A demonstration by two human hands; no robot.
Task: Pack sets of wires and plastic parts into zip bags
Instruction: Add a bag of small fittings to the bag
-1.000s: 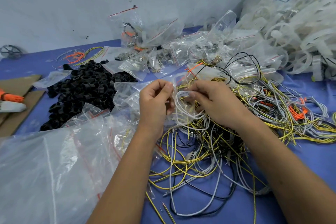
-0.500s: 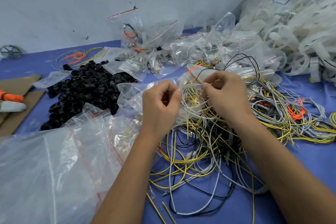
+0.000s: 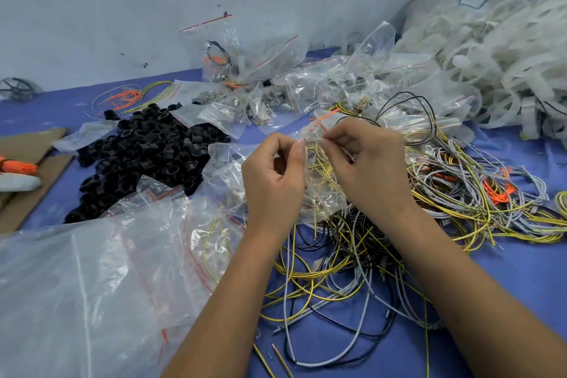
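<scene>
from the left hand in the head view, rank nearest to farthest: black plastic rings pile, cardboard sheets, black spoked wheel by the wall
1. The black plastic rings pile, just to the left of the left hand.
2. The cardboard sheets, at the left edge beyond the pile.
3. The black spoked wheel, far left, back against the wall.

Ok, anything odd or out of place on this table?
Nothing damaged. The wires lie in a loose tangle, and the black parts sit in an open heap. Both hands pinch the bag.
</scene>
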